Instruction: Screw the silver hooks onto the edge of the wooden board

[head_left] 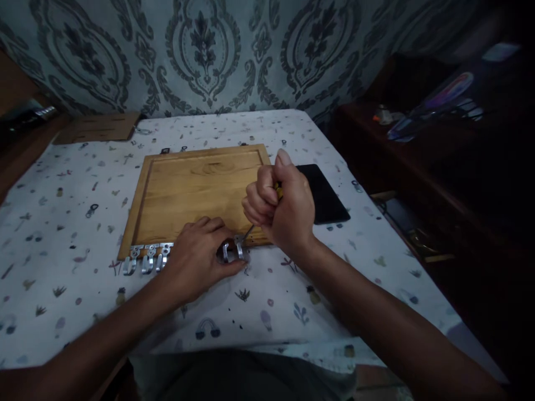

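My right hand is closed in a fist around a screwdriver, its thumb up. A bit of yellow handle shows between the fingers, and the thin metal shaft slants down to a metal hook on the board's near edge. Thumb and fingers of my left hand are curled about that hook, steadying it at the edge, with another hook beside it. The wooden board has a raised rim and lies flat. Several more silver hooks line its near edge, left of my left hand.
A black flat tablet-like object lies right of the board. Brown cardboard rests at the table's far left. The table has a white printed cloth. Patterned fabric or wallpaper rises behind; dark furniture stands on the right.
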Demonstrator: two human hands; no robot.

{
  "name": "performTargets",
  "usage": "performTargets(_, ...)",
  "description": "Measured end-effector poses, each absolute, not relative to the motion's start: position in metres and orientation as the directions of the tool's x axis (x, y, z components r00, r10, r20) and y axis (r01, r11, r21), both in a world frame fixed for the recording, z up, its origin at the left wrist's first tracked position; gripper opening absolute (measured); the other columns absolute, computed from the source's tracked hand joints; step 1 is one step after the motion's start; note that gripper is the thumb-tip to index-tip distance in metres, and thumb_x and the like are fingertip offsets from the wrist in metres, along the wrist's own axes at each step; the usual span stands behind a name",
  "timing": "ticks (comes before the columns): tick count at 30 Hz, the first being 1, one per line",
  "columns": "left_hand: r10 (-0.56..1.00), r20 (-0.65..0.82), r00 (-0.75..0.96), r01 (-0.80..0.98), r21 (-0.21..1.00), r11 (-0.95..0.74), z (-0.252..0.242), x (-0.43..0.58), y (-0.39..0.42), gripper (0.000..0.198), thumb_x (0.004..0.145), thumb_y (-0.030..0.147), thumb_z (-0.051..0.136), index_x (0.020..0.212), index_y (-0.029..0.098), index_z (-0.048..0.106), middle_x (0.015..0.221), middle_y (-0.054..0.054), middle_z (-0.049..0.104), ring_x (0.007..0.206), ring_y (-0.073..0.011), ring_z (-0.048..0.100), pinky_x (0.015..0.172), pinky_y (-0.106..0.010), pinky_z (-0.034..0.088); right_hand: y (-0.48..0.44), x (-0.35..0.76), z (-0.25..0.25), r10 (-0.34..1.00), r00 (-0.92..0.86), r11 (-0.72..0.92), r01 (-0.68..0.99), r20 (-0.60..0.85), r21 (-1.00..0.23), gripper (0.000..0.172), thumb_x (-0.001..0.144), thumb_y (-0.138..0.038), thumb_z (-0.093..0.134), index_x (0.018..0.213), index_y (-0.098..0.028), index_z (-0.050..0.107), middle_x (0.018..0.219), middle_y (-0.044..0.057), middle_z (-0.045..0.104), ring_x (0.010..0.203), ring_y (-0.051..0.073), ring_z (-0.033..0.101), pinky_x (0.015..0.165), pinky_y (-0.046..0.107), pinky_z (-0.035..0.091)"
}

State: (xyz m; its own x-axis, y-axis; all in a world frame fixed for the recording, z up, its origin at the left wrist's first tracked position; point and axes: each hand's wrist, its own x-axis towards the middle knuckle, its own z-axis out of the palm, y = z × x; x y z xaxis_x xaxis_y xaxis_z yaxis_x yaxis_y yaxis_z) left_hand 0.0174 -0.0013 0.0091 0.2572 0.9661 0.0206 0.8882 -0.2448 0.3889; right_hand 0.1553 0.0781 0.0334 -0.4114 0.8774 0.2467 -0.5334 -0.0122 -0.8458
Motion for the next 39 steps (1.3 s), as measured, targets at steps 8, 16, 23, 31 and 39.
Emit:
performTargets(8,0.959,0.077,0.273,0.895,0.346,-0.283,0.000,0.016,-0.004,0.031,0.082,0.044,0.077,0.100,0.020,0.072,0.093,-0.006,0.067,0.091,-0.0274,0.060,0.076,-0.042,0.047,0.078,0.156,0.035,0.870,-0.417,-0.002,-0.537,0.263,-0.843,0.067,0.089,-0.069,0.055,0.048,-0.023,0.029,0.042,-0.009,0.018,0.034,0.005,0.016,0.033,0.021,0.018)
performTargets(16,0.975,-0.008,0.222,0.909,0.363,-0.204,0.004,0.014,-0.003,0.044,0.078,0.047,0.081,0.107,0.017,0.068,0.098,-0.008,0.069,0.095,-0.0295,0.063,0.083,-0.045,0.051,0.081,0.156,0.034,0.866,-0.433,-0.046,-0.569,0.252,-0.821,0.067,0.087,-0.066,0.060,0.046,-0.023,0.029,0.040,-0.009,0.018,0.035,0.005,0.015,0.033,0.022,0.016)
performTargets(23,0.959,0.069,0.275,0.914,0.292,-0.283,-0.001,0.013,-0.007,0.046,0.082,0.053,0.076,0.112,0.019,0.068,0.099,-0.008,0.067,0.095,-0.0304,0.062,0.081,-0.046,0.050,0.080,0.157,0.035,0.857,-0.445,-0.004,-0.509,0.260,-0.861,0.068,0.089,-0.073,0.051,0.048,-0.023,0.029,0.041,-0.009,0.017,0.035,0.006,0.016,0.034,0.023,0.018)
performTargets(31,0.949,0.129,0.286,0.912,0.267,-0.311,-0.005,0.015,-0.006,0.038,0.083,0.049,0.078,0.106,0.020,0.071,0.096,-0.006,0.066,0.092,-0.0290,0.061,0.078,-0.045,0.048,0.073,0.159,0.034,0.852,-0.441,-0.020,-0.567,0.282,-0.824,0.066,0.095,-0.060,0.054,0.047,-0.022,0.030,0.041,-0.009,0.018,0.035,0.005,0.016,0.034,0.023,0.016)
performTargets(39,0.949,0.137,0.284,0.892,0.324,-0.314,-0.002,0.017,-0.003,0.033,0.076,0.040,0.086,0.097,0.020,0.071,0.092,-0.004,0.069,0.086,-0.0278,0.062,0.072,-0.043,0.045,0.064,0.165,0.034,0.869,-0.409,0.006,-0.556,0.280,-0.831,0.067,0.099,-0.057,0.047,0.046,-0.021,0.028,0.041,-0.007,0.020,0.035,0.007,0.023,0.036,0.024,0.019)
